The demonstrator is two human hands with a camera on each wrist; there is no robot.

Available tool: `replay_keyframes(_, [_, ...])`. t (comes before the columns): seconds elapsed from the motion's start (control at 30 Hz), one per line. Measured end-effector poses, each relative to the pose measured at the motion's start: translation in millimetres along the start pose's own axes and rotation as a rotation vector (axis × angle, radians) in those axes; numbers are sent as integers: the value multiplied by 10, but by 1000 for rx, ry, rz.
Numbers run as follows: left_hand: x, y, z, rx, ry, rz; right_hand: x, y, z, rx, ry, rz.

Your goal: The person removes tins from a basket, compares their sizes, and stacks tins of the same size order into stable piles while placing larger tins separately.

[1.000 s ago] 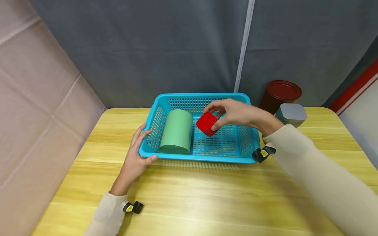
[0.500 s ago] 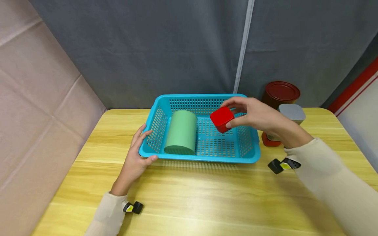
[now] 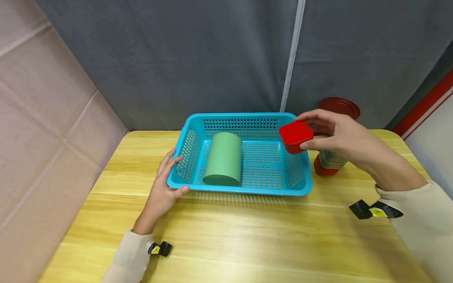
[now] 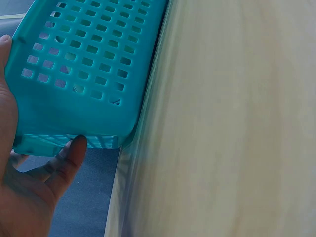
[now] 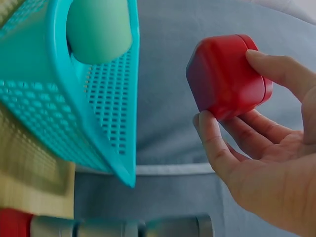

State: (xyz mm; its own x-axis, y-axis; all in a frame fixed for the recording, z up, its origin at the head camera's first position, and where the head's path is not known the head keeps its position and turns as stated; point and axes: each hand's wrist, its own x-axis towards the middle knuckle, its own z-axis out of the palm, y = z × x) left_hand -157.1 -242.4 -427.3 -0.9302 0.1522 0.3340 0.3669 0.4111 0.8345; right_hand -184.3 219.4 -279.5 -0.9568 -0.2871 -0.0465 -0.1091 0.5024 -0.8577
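My right hand (image 3: 345, 137) pinches a small red square tin (image 3: 295, 135) between thumb and fingers, above the right end of a blue plastic basket (image 3: 244, 190). A lid seam shows on the tin (image 5: 227, 76) in the right wrist view. Inside the basket, a light green cylinder (image 3: 224, 157) lies on its side, left of the middle. At the basket's left end my left hand (image 3: 162, 192) holds the near corner, thumb at the front rim and fingers at the left side. The left wrist view shows this hand (image 4: 34, 192) at the perforated basket wall (image 4: 89, 54).
Right of the basket, a stack of grey tins (image 3: 332, 158) stands on a red base piece (image 3: 323, 169), partly hidden by the right hand. Behind it is a canister with a dark red lid (image 3: 339, 107). A grey curtain (image 3: 177, 63) backs the wooden table (image 3: 226, 236).
My right hand has moved right with the red tin, from over the basket's middle to its right end. The green cylinder has rolled slightly right. My left hand has stayed put.
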Motion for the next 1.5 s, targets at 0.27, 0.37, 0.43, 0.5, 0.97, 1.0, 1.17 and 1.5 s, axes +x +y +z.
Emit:
replay_keyframes(0.27, [-2, -4, 10, 0, -2, -7, -169, 177, -262, -75, 86, 59])
replay_keyframes(0.37, [2, -10, 13, 5, -2, -8, -217, 245, -335, -84, 124, 65])
replay_keyframes(0.43, [5, -12, 15, 7, -2, -7, -236, 290, -379, -86, 145, 67])
replay_keyframes(0.5, [6, -13, 16, 6, -3, -8, -254, 334, -421, -76, 162, 74])
replay_keyframes(0.97, [2, 9, 36, 3, -8, -15, -381, 605, -605, 36, 280, 7])
replay_keyframes(1.0, [0, 10, 37, 0, -8, -17, -387, 625, -615, 55, 284, -5])
replay_keyframes(1.17, [3, 10, 45, -10, -8, -14, -414, 698, -659, 204, 288, -62])
replay_keyframes(1.5, [7, 27, 62, 1, -12, -15, -445, 744, -679, 403, 314, -79])
